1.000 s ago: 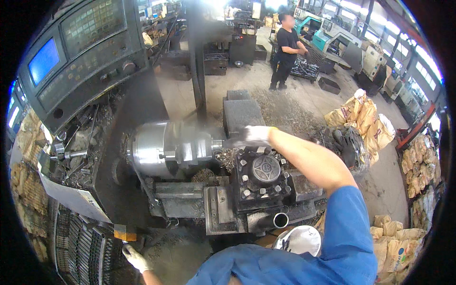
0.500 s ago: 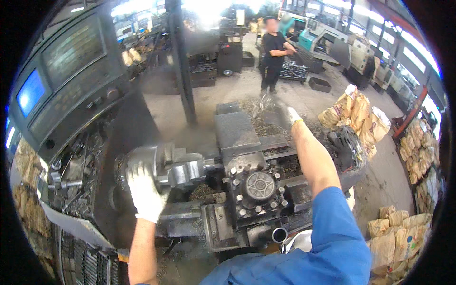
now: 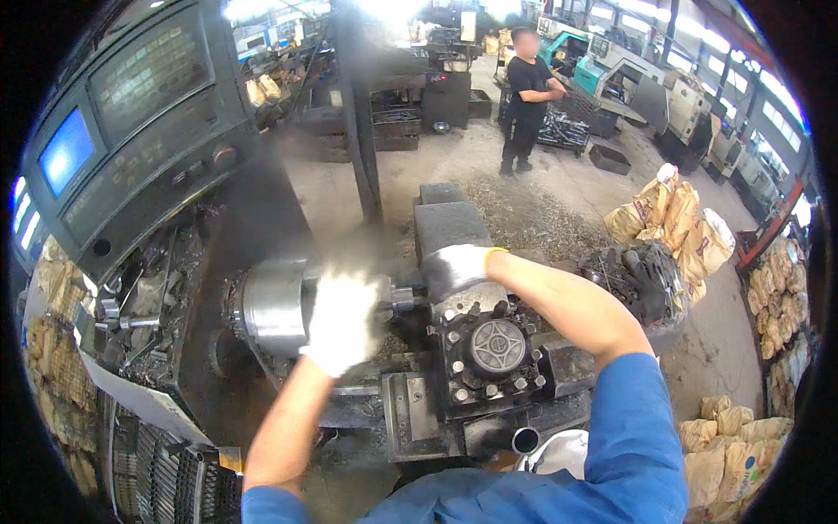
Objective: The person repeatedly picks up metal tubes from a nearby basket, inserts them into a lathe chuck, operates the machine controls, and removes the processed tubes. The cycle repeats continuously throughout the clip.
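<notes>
My left hand (image 3: pixel 343 323), in a white glove, is over the jaws of a lathe chuck (image 3: pixel 272 307). Motion smears its fingers, and it covers most of the jaws. A short metal shaft (image 3: pixel 403 299) sticks out to the right of that hand. My right hand (image 3: pixel 458 267), gloved in white with a yellow cuff, reaches across to the near end of a dark machine block (image 3: pixel 452 229), close to the shaft's right end. Its fingers are blurred and partly hidden. Just below it sits a square tool post (image 3: pixel 497 346) with a round star-patterned cap and several bolts.
A control panel (image 3: pixel 153 113) with a lit blue screen (image 3: pixel 67 153) stands at the left. Metal chips (image 3: pixel 524 210) cover the floor behind the machine. Filled paper sacks (image 3: pixel 672 218) stand at the right. A person in black (image 3: pixel 528 100) stands at the back, arms folded.
My left hand has moved right from the chuck body to its jaws. My right hand has come in from the far right to the dark block. The view has shifted slightly.
</notes>
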`<state>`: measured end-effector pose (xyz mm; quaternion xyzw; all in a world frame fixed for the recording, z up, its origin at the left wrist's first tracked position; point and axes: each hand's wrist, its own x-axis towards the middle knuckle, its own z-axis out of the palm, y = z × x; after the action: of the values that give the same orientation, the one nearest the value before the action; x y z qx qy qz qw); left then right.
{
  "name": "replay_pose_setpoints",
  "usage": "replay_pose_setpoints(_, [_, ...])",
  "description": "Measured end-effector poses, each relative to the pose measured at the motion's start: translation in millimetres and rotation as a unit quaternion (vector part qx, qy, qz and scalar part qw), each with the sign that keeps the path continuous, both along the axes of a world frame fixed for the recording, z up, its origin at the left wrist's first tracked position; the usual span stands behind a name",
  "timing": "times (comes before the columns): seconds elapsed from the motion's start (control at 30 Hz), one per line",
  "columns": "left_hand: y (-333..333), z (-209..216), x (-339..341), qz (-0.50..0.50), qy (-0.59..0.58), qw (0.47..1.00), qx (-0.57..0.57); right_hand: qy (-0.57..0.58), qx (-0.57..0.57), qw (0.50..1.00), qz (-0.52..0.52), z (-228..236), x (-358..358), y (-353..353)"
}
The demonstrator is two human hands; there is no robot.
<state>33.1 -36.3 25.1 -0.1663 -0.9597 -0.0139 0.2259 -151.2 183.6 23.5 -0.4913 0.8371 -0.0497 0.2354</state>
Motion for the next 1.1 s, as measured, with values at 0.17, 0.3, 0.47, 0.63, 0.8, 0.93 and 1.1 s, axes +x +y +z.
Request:
replay_pose_setpoints(0.17, [25.0,-50.9,-33.8,0.054,-0.063,0.996,-0.039,-0.009,0.076,0.994,0.082,-75.9,-21.2,-64.6])
replay_pose_setpoints(0.3, [19.4,-59.6,-23.5,0.077,-0.079,0.994,-0.015,-0.158,0.103,0.98,0.067,-89.9,-48.6,-41.7])
replay_pose_setpoints(0.47, [13.7,-70.8,-25.9,0.059,-0.053,0.997,-0.004,-0.161,0.06,0.984,0.046,-84.5,-65.9,-18.8])
replay_pose_setpoints(0.63, [21.8,-71.0,-33.5,0.052,-0.054,0.997,-0.009,-0.158,-0.005,0.975,0.153,-117.4,-68.4,-15.8])
replay_pose_setpoints(0.8, [33.3,-60.9,-38.4,0.059,-0.076,0.995,-0.026,0.142,-0.103,0.984,-0.026,-58.8,-60.5,130.8])
replay_pose_setpoints(0.93, [21.7,-59.9,-28.8,0.081,-0.03,0.996,-0.023,0.246,-0.291,0.841,-0.384,37.5,68.7,185.7])
replay_pose_setpoints(1.1, [37.8,-60.5,-32.0,0.081,0.035,0.991,-0.097,0.083,-0.254,0.643,-0.718,-40.8,293.7,335.4])
